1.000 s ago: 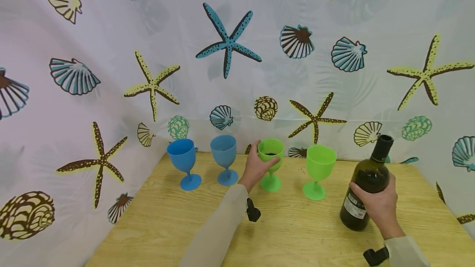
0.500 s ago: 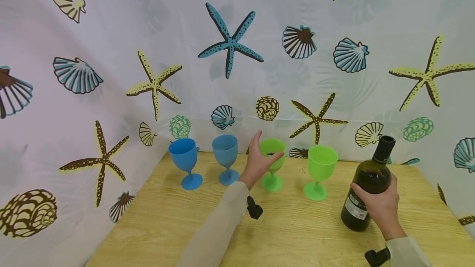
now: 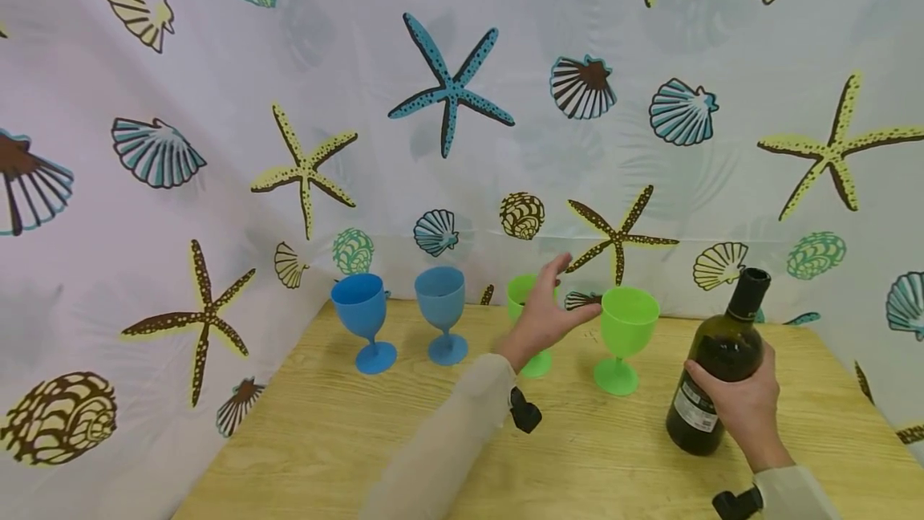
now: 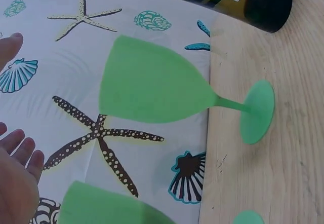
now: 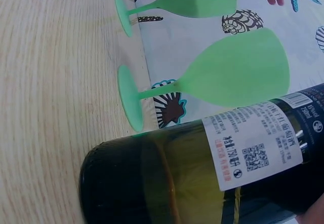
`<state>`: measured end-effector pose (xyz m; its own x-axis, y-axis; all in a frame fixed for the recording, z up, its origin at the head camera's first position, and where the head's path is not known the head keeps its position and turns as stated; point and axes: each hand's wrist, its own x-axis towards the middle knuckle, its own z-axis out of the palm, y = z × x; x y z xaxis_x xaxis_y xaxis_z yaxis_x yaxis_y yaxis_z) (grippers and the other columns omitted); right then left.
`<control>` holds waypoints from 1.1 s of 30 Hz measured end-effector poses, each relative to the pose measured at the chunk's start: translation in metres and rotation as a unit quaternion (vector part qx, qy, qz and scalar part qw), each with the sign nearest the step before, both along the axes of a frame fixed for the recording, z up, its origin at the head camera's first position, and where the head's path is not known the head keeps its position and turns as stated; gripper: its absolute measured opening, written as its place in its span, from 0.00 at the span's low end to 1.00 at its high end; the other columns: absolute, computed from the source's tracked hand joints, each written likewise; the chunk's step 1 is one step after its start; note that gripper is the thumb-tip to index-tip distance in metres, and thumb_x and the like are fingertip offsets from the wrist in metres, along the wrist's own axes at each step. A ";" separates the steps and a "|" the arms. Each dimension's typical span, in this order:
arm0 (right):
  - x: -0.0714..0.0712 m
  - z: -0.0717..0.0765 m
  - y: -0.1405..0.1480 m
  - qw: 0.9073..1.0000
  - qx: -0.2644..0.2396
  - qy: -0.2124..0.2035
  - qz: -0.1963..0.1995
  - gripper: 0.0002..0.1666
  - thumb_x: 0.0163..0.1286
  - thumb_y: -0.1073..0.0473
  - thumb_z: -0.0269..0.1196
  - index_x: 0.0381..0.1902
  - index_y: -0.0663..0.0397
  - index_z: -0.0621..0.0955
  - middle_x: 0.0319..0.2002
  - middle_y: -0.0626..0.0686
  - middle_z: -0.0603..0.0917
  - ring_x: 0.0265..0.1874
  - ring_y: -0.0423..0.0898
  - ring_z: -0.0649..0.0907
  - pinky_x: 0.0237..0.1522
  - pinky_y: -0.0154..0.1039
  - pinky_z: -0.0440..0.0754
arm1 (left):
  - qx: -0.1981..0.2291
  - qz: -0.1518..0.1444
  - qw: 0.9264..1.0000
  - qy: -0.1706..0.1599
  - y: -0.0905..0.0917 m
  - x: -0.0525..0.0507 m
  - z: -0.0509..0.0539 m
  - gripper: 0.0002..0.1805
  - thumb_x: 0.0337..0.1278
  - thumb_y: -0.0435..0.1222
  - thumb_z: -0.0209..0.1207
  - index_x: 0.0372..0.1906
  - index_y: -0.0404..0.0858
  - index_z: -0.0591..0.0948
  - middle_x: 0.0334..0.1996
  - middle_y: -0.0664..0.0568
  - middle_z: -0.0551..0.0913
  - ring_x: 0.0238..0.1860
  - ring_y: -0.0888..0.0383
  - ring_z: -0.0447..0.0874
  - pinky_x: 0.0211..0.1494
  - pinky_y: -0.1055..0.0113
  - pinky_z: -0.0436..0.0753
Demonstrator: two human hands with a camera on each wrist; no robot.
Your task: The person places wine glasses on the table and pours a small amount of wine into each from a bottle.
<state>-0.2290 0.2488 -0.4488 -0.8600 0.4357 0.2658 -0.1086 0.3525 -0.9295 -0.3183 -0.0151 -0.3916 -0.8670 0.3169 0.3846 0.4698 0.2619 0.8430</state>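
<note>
My right hand (image 3: 743, 400) grips a dark wine bottle (image 3: 711, 359) round its body, at the right of the row of goblets. The bottle is nearly upright; whether its base touches the table I cannot tell. My left hand (image 3: 543, 318) is in front of one green goblet (image 3: 521, 295) and partly hides it. Its fingers are spread and hold nothing. The thumb points at the second green goblet (image 3: 626, 323), apart from it in the left wrist view, where that goblet (image 4: 154, 84) fills the middle. The bottle's white back label (image 5: 253, 145) faces the right wrist camera.
A dark blue goblet (image 3: 358, 307) and a lighter blue goblet (image 3: 440, 299) stand to the left on the wooden table (image 3: 325, 440). Behind the row hangs a white curtain (image 3: 476, 175) printed with starfish and shells.
My left hand has let go of the left green goblet and moved right, towards the other green one. My right hand still holds the bottle in the same place.
</note>
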 end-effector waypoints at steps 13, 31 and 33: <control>-0.001 -0.003 0.000 1.000 -0.001 0.006 -0.007 0.55 0.52 0.59 0.74 0.70 0.56 0.54 0.61 0.64 0.68 0.57 0.60 0.70 0.56 0.58 0.69 | -0.077 -0.006 0.997 -0.015 0.046 0.000 -0.029 0.51 0.48 0.53 0.68 0.74 0.48 0.54 0.69 0.51 0.58 0.68 0.54 0.60 0.64 0.54 0.70; -0.003 -0.004 0.003 1.000 0.011 0.016 -0.005 0.55 0.53 0.59 0.73 0.71 0.54 0.53 0.61 0.62 0.68 0.57 0.59 0.70 0.56 0.57 0.69 | -0.061 0.022 0.995 -0.080 0.069 -0.011 -0.046 0.56 0.43 0.54 0.71 0.75 0.51 0.50 0.71 0.53 0.54 0.66 0.52 0.61 0.64 0.52 0.70; -0.003 -0.005 0.003 1.000 0.010 0.016 -0.006 0.55 0.53 0.59 0.74 0.71 0.55 0.53 0.61 0.63 0.68 0.57 0.60 0.70 0.56 0.58 0.69 | -0.050 0.022 0.994 -0.091 0.071 -0.012 -0.048 0.56 0.43 0.53 0.71 0.75 0.50 0.50 0.70 0.53 0.56 0.66 0.52 0.62 0.63 0.53 0.70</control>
